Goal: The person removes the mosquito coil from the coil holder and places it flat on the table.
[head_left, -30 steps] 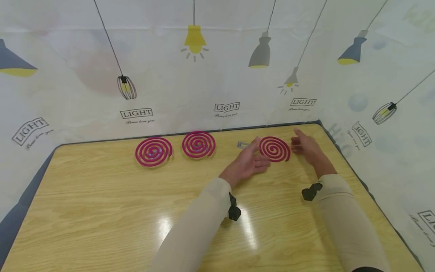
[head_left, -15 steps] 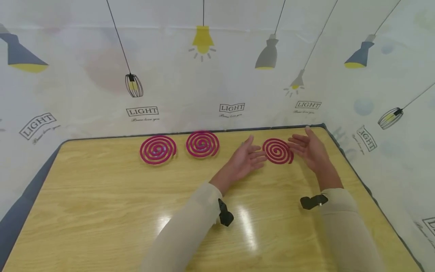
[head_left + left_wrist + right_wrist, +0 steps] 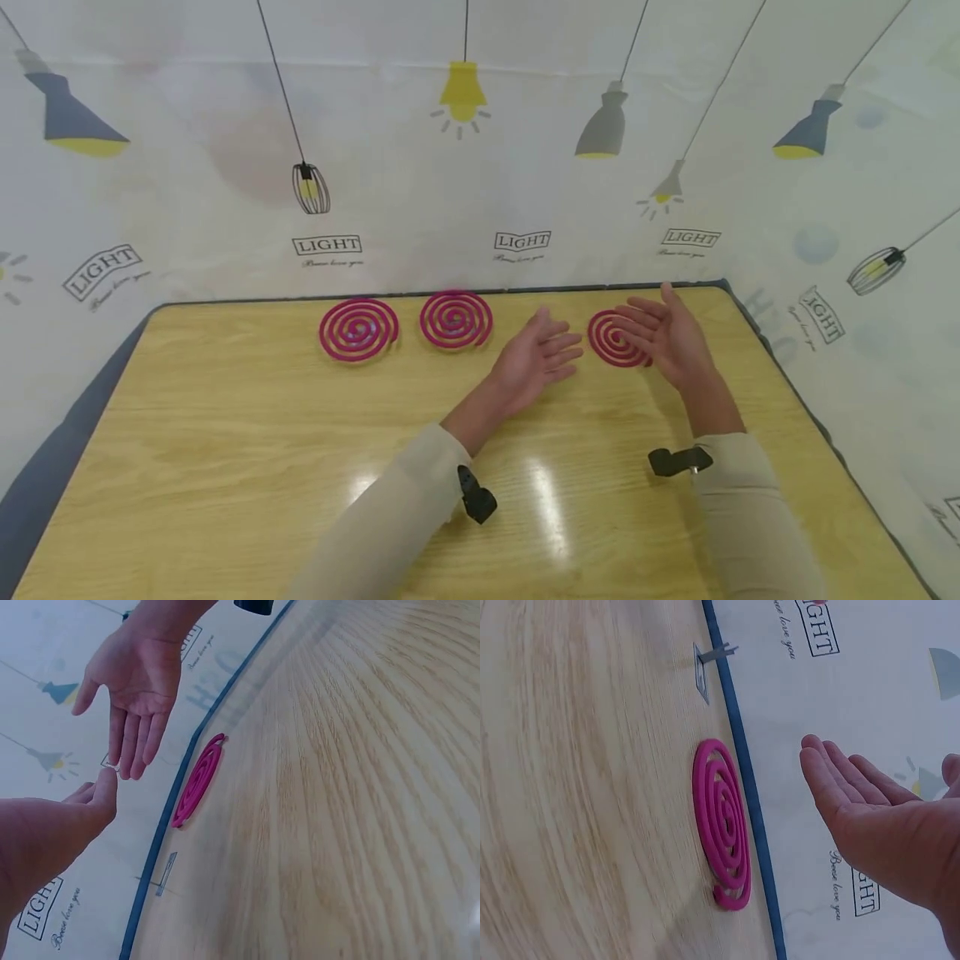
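While partly hidden in the head view behind the fingers of the right hand (image 3: 671,342), clearly seen from the right wrist: one magenta coil (image 3: 726,825), flat on the wooden table (image 3: 300,433), near its dark back edge. Near this coil, a small metal stand (image 3: 703,671). Raised above the table and apart from each other, both the right hand and the left hand (image 3: 525,358), with fingers almost straight, fully open, having hold of nothing. Further left along the same edge, a middle coil (image 3: 453,319) and a leftmost coil (image 3: 358,331), near each other without touching. On the forearms, beige sleeves (image 3: 750,508) with black devices (image 3: 477,498). Behind, a white wall covering (image 3: 405,167) with printed lamps.
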Demonstrator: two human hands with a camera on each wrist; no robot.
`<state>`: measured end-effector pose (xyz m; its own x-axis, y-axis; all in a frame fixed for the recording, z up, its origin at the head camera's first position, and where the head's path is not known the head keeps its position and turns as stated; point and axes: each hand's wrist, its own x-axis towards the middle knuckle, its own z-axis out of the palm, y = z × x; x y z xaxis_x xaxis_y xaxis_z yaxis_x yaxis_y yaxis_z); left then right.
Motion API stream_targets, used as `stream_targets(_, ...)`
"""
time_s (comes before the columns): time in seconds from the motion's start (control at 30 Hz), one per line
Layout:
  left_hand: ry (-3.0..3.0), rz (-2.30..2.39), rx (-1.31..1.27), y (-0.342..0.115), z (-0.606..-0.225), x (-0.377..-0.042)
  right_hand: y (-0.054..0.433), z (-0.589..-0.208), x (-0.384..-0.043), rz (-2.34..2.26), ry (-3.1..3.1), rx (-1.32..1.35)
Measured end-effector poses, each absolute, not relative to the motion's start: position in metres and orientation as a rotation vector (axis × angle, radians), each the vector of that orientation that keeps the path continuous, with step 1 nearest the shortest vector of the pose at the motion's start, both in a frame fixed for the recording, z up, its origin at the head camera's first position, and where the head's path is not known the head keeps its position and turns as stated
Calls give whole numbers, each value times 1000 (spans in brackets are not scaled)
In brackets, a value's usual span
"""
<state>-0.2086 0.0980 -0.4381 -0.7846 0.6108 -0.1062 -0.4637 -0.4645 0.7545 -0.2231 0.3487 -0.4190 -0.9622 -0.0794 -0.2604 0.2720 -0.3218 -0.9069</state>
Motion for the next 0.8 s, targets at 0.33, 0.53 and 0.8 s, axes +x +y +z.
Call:
stream_targets(0.33,1141,2391,153,56,-437,-203,314,-418,-233,-2276,1751,205)
stream_targets(0.53,1117,2478,61,39,-439,-200,297,-424,-242,-2266,1727,188)
stream_targets(0.8,1152,2583,-2,20,-441,-195,276,-433,-251,-2275,1690,142)
